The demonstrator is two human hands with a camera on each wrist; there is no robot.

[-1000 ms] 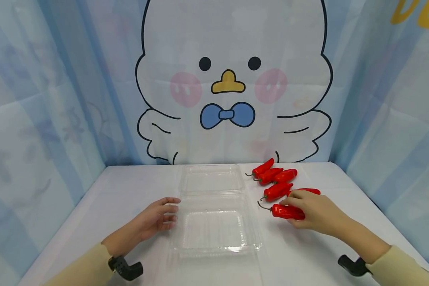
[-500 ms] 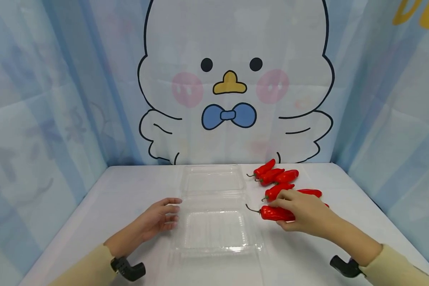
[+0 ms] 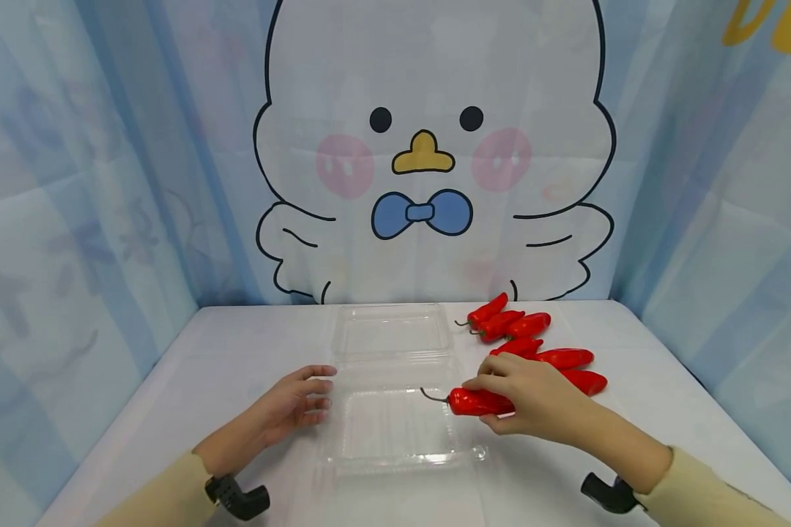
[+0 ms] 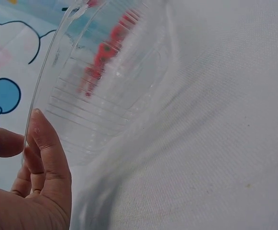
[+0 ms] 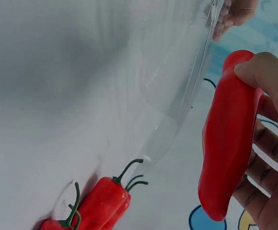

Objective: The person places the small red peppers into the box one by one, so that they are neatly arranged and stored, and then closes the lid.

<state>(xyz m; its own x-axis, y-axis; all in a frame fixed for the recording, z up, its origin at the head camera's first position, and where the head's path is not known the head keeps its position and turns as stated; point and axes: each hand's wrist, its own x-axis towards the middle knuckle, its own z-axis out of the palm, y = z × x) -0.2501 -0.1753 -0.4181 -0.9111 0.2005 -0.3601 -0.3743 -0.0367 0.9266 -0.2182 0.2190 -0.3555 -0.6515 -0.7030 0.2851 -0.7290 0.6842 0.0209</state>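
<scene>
A red chili pepper (image 3: pixel 477 402) with a thin dark stem is gripped between the thumb and fingers of my right hand (image 3: pixel 534 399), over the right edge of a clear plastic clamshell box (image 3: pixel 395 424). In the right wrist view, the whole length of this pepper (image 5: pixel 227 143) shows, thumb near one end. My left hand (image 3: pixel 296 406) is at the box's left side. As the left wrist view shows, its thumb and fingers pinch the rim of the clear box (image 4: pixel 40 88). The box lies open, its lid (image 3: pixel 392 329) folded flat toward the back.
Several more red peppers (image 3: pixel 501 324) lie on the white table (image 3: pixel 250 344) right of the box, partly behind my right hand. A printed curtain (image 3: pixel 428 256) hangs behind the table's back edge and along both sides.
My right hand has carried the red pepper leftward, from beside the other peppers to the box's right edge. My left hand has stayed at the box's left rim.
</scene>
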